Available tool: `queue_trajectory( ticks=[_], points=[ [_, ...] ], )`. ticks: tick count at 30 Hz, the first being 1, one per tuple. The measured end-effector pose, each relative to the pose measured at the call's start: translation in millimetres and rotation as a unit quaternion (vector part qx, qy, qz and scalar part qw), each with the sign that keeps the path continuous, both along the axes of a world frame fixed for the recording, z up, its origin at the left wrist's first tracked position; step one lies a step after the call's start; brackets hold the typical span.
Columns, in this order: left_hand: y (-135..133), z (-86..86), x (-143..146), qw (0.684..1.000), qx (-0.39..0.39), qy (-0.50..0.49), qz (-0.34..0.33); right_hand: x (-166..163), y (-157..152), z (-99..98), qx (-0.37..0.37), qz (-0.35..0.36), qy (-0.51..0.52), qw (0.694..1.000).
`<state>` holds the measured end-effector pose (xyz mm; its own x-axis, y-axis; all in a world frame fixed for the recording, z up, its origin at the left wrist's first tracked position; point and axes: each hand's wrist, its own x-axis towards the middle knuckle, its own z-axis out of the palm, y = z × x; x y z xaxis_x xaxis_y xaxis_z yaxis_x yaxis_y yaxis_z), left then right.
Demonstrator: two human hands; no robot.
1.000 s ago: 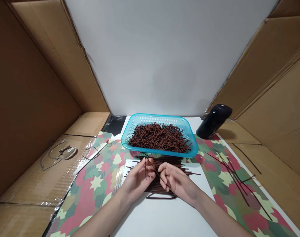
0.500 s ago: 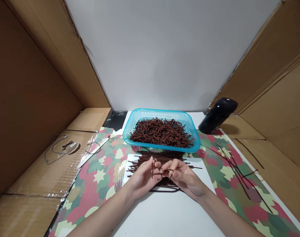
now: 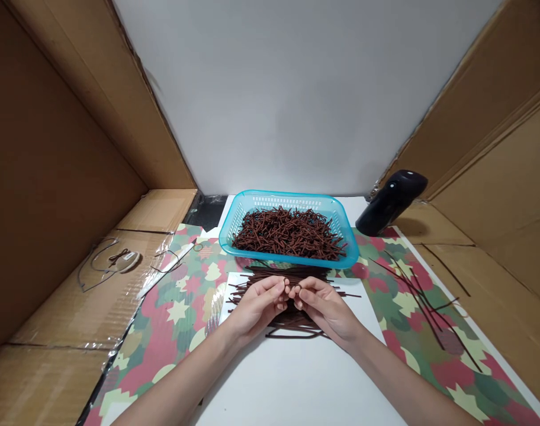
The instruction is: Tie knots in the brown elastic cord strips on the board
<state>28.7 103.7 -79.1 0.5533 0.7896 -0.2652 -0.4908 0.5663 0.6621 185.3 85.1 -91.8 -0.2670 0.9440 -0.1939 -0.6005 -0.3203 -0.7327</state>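
Observation:
My left hand (image 3: 256, 306) and my right hand (image 3: 323, 307) meet fingertip to fingertip over a pile of straight dark brown cords (image 3: 292, 275) lying on a white sheet (image 3: 296, 378). Both hands pinch one thin brown cord (image 3: 290, 289) between thumbs and fingers; it is mostly hidden by the fingers. A looped cord (image 3: 292, 334) lies on the sheet just under the hands. Behind the pile stands a turquoise basket (image 3: 234, 219) heaped with short knotted brown cords (image 3: 290, 234).
A black device (image 3: 389, 202) leans at the back right. Several loose long cords (image 3: 423, 302) lie on the patterned mat (image 3: 172, 307) to the right. A wire and small tag (image 3: 119, 260) rest on taped cardboard at left. Cardboard walls enclose both sides.
The cord stood upright in my left hand a second ago; now both hands have closed together on it, fingertips touching. The view has shifted slightly.

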Motion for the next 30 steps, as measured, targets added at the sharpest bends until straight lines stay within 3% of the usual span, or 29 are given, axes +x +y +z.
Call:
queue_trajectory(
  ticks=[15, 30],
  points=[
    [1.4, -5.2, -4.9, 1.000, -0.013, 0.015, -0.001, -1.1, -1.5, -1.3, -0.011, -0.005, -0.025, 1.000],
    [2.8, -5.0, -5.9, 1.000, -0.008, 0.012, -0.007, -1.0, -0.1, 2.1, -0.016, 0.011, 0.029, 0.999]
  ],
)
